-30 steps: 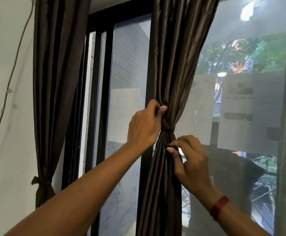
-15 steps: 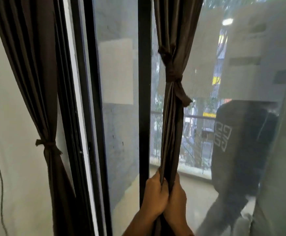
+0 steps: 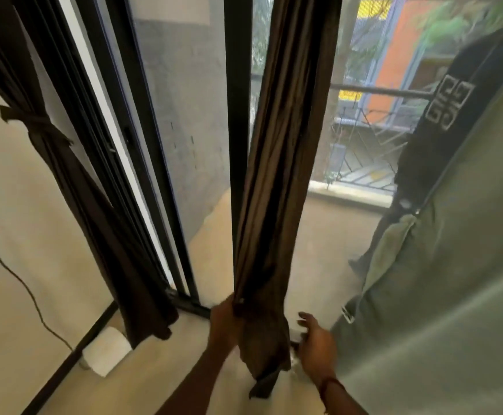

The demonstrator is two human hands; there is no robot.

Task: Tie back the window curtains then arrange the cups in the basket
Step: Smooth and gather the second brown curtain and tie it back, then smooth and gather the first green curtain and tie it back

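Observation:
A dark brown curtain hangs gathered in front of the black window frame. My left hand grips its lower part near the hem. My right hand is off the cloth, just to the right of it, with the fingers spread loosely. A second brown curtain hangs at the left, bound by a tie-back. The knot on the middle curtain is above the frame's top edge. No cups or basket are in view.
A pale grey-green drape or cloth fills the right side. A white box sits on the floor by the left wall, with a dark cable running down the wall. Glass panes show a balcony railing outside.
My view has tilted down to the floor. Both hands slid from the knot down the curtain to its hem; the right hand has let go and moved right.

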